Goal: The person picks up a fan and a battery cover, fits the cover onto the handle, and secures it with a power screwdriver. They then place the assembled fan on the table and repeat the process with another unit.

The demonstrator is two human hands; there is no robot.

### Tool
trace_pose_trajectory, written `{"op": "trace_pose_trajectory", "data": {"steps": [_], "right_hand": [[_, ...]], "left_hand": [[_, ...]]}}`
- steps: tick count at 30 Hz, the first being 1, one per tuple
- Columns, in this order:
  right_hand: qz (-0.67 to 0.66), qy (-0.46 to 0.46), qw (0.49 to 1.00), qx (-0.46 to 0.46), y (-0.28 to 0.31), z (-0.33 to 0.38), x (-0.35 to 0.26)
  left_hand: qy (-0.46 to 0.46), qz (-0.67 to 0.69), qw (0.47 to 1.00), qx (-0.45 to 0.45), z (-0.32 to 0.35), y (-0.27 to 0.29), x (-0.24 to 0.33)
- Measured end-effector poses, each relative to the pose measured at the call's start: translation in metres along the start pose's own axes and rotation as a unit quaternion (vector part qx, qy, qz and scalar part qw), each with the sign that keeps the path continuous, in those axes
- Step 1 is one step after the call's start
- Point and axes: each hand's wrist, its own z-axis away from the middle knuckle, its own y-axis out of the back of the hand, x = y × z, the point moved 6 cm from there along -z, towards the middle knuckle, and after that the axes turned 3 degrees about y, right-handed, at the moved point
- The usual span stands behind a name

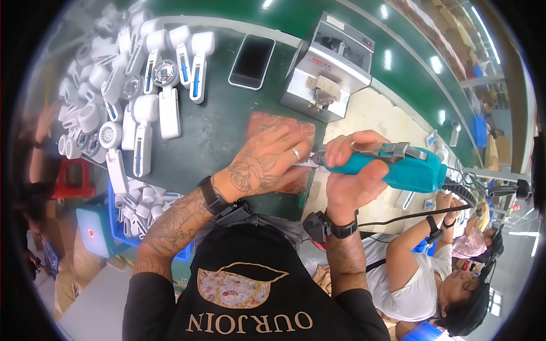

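Observation:
In my right hand (358, 184) is a teal electric screwdriver (412, 170), lying nearly level, with its tip pointing left. My left hand (270, 156), fingers bent together, grips a small white part (307, 163) that is mostly hidden beneath the fingers. The screwdriver's tip meets this part or sits right by it; I cannot tell which. Both are over a reddish-brown pad (264, 122) on the dark green bench top (213, 128). A black cord (406, 216) runs past my right wrist.
White handheld fans (169, 111) are heaped at the left, some with open heads. A blue crate (118, 219) below holds more. Behind the pad lie a phone (252, 61) and a grey metal machine (327, 68). A co-worker (418, 278) sits close on my right.

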Motion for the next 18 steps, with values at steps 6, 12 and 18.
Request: {"op": "trace_pose_trajectory", "data": {"steps": [6, 12, 18], "right_hand": [[0.004, -0.002, 0.999, -0.037, 0.0, -0.004, 0.003], [0.0, 0.001, 0.999, -0.042, 0.003, -0.003, 0.002], [0.007, 0.002, 0.999, -0.042, 0.001, -0.004, 0.001]], "left_hand": [[-0.005, 0.056, 0.998, 0.04, 0.001, 0.001, -0.004], [0.055, 0.062, 0.996, -0.038, -0.001, 0.0, -0.006], [0.056, 0.051, 0.997, -0.007, 0.001, -0.002, -0.005]]}}
